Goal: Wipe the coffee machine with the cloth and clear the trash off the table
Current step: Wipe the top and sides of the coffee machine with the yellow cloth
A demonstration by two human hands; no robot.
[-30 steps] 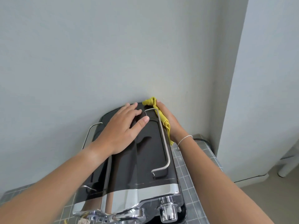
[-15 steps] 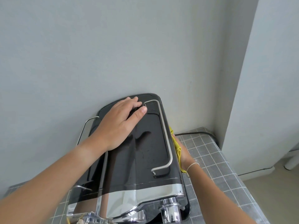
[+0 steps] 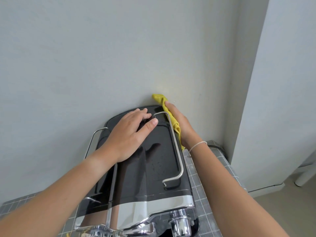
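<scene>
A glossy black coffee machine with chrome trim and steel rails on top stands against the wall. My left hand lies flat on its top near the back, fingers spread, holding nothing. My right hand presses a yellow cloth against the machine's upper right side, close to the back corner. The cloth's tip sticks up above the machine by the wall. No trash is in view.
The machine sits on a grey tiled table whose right edge is close to my right arm. A grey wall is right behind the machine. A black cable runs along the table's back right corner. A white pillar stands at the right.
My right hand with the cloth has slid from lower down the machine's right side back up to the top rear corner. My left hand has stayed on top.
</scene>
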